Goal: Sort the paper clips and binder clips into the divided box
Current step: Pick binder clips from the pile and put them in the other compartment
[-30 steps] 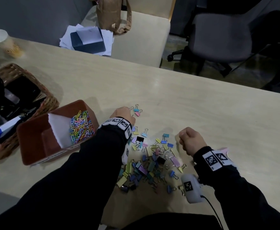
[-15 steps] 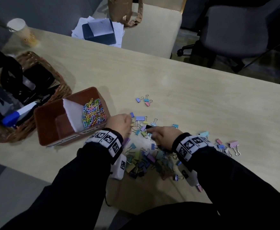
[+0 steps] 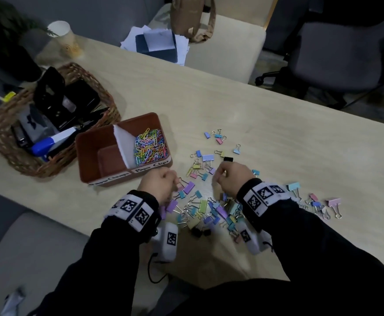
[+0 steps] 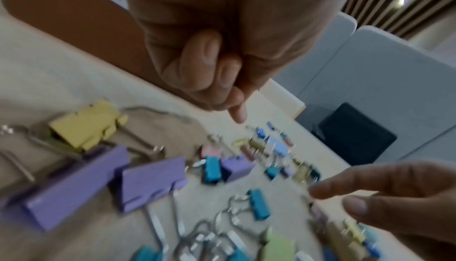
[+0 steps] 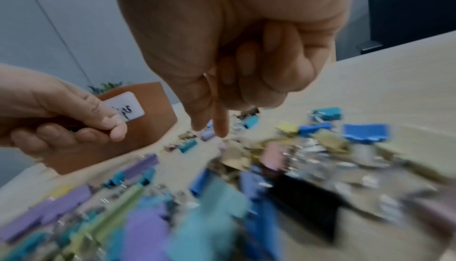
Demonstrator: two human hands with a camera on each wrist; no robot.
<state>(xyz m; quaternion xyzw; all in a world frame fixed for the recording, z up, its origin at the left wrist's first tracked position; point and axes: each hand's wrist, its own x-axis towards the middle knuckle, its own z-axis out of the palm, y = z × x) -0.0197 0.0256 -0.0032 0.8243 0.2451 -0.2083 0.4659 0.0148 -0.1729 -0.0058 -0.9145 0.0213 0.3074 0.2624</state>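
Observation:
A brown divided box (image 3: 81, 156) stands left of centre; its right compartment holds coloured paper clips (image 3: 151, 147), and its left one looks bare. Pastel binder clips (image 3: 209, 210) lie strewn in front of me. My left hand (image 3: 175, 181) hovers just before the box front, fingers curled into a fist (image 4: 222, 81); nothing shows inside it. My right hand (image 3: 218, 176) is over the pile, its thumb and index finger pointing down at the clips (image 5: 212, 128), with nothing visible between them. A yellow paper clip (image 3: 188, 172) lies between the hands.
A wicker basket (image 3: 1, 142) of office tools sits left of the box. A paper cup (image 3: 60, 35), a paper stack (image 3: 157, 44) and a brown bag (image 3: 193, 17) are at the far side. Stray binder clips lie at the right (image 3: 323, 204) and beyond the hands (image 3: 216, 135).
My left hand drew back from the far clips to the box front. My right hand swung left from the pile's right side to its middle.

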